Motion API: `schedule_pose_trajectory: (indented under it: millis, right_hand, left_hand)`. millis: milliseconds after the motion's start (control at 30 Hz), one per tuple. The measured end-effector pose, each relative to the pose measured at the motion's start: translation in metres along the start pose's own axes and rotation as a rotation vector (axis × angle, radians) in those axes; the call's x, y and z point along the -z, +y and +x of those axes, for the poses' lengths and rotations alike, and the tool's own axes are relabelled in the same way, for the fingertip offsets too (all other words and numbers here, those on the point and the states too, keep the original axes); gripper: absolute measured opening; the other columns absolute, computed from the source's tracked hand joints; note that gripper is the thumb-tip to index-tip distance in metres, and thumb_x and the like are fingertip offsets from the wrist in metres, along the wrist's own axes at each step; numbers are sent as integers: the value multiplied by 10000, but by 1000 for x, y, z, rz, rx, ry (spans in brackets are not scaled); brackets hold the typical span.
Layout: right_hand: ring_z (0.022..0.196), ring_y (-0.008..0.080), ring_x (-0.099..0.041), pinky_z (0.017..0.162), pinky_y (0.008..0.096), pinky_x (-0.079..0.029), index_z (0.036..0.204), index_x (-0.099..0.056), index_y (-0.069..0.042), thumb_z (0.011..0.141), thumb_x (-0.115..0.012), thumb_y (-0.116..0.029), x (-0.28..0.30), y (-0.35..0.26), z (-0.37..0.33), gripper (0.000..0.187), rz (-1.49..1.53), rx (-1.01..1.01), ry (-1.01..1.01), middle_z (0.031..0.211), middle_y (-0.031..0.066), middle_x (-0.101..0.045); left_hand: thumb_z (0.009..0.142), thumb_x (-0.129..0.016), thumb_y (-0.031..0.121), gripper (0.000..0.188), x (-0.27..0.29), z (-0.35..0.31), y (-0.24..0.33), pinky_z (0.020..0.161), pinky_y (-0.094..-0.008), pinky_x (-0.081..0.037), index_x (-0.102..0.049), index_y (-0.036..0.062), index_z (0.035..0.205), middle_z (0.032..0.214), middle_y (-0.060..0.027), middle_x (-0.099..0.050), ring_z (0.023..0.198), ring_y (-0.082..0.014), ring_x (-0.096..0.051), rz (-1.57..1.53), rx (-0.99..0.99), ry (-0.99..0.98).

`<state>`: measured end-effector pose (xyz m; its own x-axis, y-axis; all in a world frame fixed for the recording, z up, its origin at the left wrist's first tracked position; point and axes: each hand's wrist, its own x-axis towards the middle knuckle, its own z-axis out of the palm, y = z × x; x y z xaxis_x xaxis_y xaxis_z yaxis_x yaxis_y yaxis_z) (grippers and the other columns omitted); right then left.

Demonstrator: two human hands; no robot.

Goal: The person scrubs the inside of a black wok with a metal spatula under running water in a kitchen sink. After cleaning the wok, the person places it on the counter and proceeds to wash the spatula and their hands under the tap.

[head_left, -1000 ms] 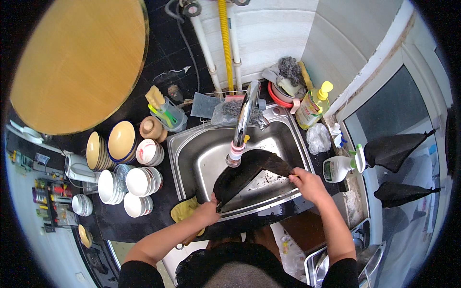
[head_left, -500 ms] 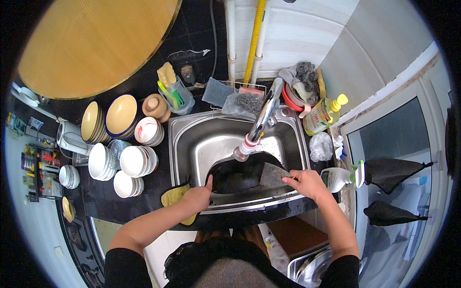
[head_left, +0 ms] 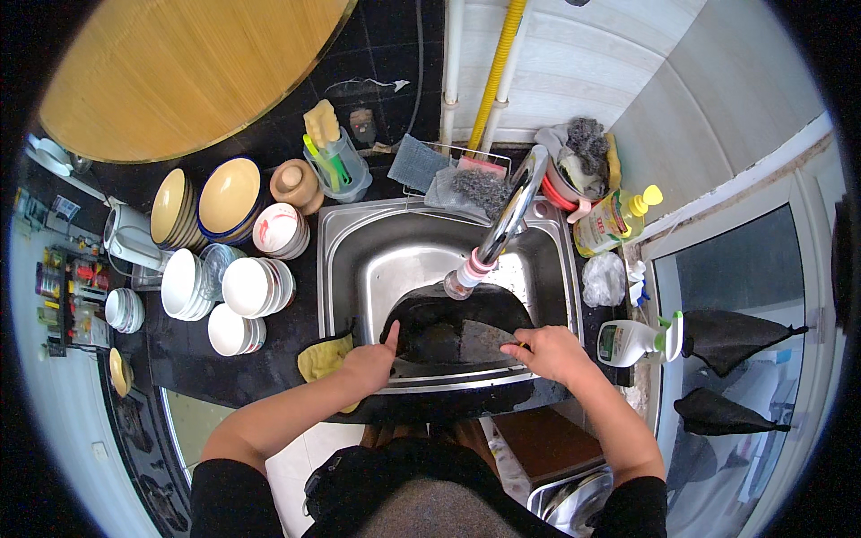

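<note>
A black, round-edged pan [head_left: 421, 327] lies tilted in the steel sink [head_left: 336, 260], under the faucet; its full shape is hidden. At its left rim my left hand [head_left: 369, 363] is closed on the edge, thumb laid along the inside. My right hand [head_left: 547, 351] grips the handle of a flat, wide-bladed scraper [head_left: 484, 342], whose blade rests against the pan's dark inner surface. Above the pan hangs the chrome faucet [head_left: 513, 211] with a pink-ringed spout. A yellow cloth [head_left: 325, 359] lies over the sink's front left edge, close to my left wrist.
Left of the sink stand stacks of white bowls [head_left: 247, 287], yellow bowls [head_left: 229, 199] and a wooden jar-like piece [head_left: 294, 186]. Behind the faucet sits a rack with scouring pads [head_left: 420, 163]. A yellow-capped bottle [head_left: 603, 224] and a white spray bottle [head_left: 625, 342] stand at right.
The scraper in my right hand has moved left and slightly nearer across the pan. My left hand keeps its hold on the rim. The whole view has shifted slightly.
</note>
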<state>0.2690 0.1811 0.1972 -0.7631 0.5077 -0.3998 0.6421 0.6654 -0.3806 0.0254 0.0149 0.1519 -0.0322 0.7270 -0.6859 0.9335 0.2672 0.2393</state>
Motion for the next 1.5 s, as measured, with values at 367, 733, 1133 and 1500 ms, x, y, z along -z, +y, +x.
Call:
schedule_pose_trajectory:
  millis: [367,733,1133,1500]
  right_hand:
    - [653,323,-585,611,419,-466,786,-620,-108,808,-472,-452,15,10,-7,375,-107,-36,-67,639,135,-595]
    - [629,309,-593,590,412,-474,786,-620,-110,807,-480,-445,-1,0,-9,364,-109,-17,-88,630,125,-601]
    - [530,313,-570,484,393,-459,666,-572,-66,795,-531,-405,-66,-4,-22,366,-10,-62,182,560,141,-567]
    - [523,308,-567,483,404,-454,665,-569,-73,797,-516,-426,-106,-3,-19,380,-34,-31,135,555,138,-566]
  left_hand:
    - [665,-503,3,833,-3,1,0,610,-389,-487,-19,-24,1342,765,-199,-598,699,-315,-600,-17,44,-38]
    - [689,-504,29,866,-18,2,-11,577,-431,-475,49,54,1355,730,-219,-593,627,-341,-590,-59,21,18]
    - [705,-521,33,824,-68,-4,-34,561,-436,-469,-30,90,1365,774,-191,-579,633,-336,-583,-109,66,249]
    - [778,-579,265,783,-119,0,-60,624,-421,-468,-91,27,1342,887,-205,-540,736,-351,-570,-218,70,424]
